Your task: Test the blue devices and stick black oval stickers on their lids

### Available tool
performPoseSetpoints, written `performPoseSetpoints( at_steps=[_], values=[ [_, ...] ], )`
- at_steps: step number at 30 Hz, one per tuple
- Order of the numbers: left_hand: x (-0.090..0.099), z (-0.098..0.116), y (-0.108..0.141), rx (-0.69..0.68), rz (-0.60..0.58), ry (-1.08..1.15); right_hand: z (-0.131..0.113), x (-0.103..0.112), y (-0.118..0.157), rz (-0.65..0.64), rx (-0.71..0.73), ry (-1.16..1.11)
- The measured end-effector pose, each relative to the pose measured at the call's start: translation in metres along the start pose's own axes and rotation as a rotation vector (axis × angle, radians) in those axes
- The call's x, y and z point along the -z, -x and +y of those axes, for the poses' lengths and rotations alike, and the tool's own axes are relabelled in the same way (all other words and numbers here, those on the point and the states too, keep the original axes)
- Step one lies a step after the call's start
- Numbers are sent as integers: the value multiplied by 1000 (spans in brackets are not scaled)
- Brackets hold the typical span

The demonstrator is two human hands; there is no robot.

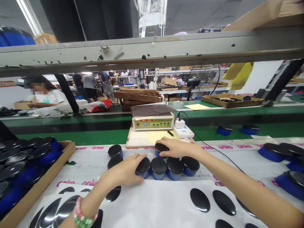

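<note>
Several black-topped blue round pieces stand in a row on the covered table. My left hand point(128, 169) has its thumb and fingers around the leftmost piece point(143, 167) of the front row. Behind that row, my right hand point(169, 147) grips another piece point(161, 149) from its right side. Two more pieces point(115, 151) stand to the left, one partly behind my left hand. In front lies a white sheet point(166, 202) bearing black ovals point(199, 200); part of it is under my left forearm.
A cardboard box point(68, 148) of blue pieces sits at the left. More blue pieces point(274, 152) stand at the right. Behind are a control box point(153, 123), a cable, a green conveyor point(102, 128) with two pieces, and an overhead shelf point(166, 47). A person point(51, 95) sits beyond at the left.
</note>
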State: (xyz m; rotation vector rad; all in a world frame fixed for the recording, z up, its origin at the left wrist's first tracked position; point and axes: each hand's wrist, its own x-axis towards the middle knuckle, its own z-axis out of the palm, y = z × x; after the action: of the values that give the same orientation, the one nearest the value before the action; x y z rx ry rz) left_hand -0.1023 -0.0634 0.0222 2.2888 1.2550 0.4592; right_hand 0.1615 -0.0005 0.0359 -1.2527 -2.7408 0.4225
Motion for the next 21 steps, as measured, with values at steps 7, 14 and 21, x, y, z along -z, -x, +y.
performPoseSetpoints(
  at_steps=[7, 14, 21],
  values=[
    [-16, -7, -52, 67, 125, 0, -7, 23, 24, 189, -47, -58],
    [-27, -6, -62, 92, 95, 17, 24, 48, 158, 403, -532, -35],
    [-64, 58, -93, -171, 273, -40, 49, -34, 285, 394, -1249, 95]
  ],
)
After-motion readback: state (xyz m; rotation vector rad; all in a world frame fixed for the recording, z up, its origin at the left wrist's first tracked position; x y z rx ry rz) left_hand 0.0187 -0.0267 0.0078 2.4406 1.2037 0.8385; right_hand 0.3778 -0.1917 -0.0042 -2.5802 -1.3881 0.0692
